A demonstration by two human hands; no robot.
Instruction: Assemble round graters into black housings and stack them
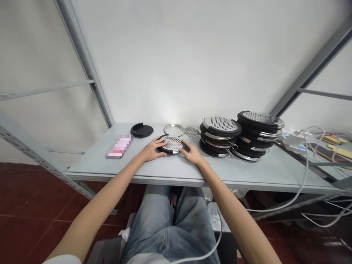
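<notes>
In front of me on the grey shelf top lies a round black rimmed piece with a perforated metal disc (pixel 173 143) set in it. My left hand (pixel 154 149) grips its left side, fingertips over the rim and thumb at the near edge. On the opposite side my right hand (pixel 192 151) holds the rim, its thumb on the metal face. Just behind are a bare metal ring (pixel 174 125) and a loose perforated disc (pixel 191 132). Farther left lies an empty black round holder (pixel 142 130).
Two stacks of similar black and metal pieces, the nearer stack (pixel 220 124) and the farther stack (pixel 260 119), stand to the right. A pixelated pink item (pixel 120 146) lies left. A white cable (pixel 305 172) hangs over the shelf's front edge (pixel 176 179). Metal uprights flank the shelf.
</notes>
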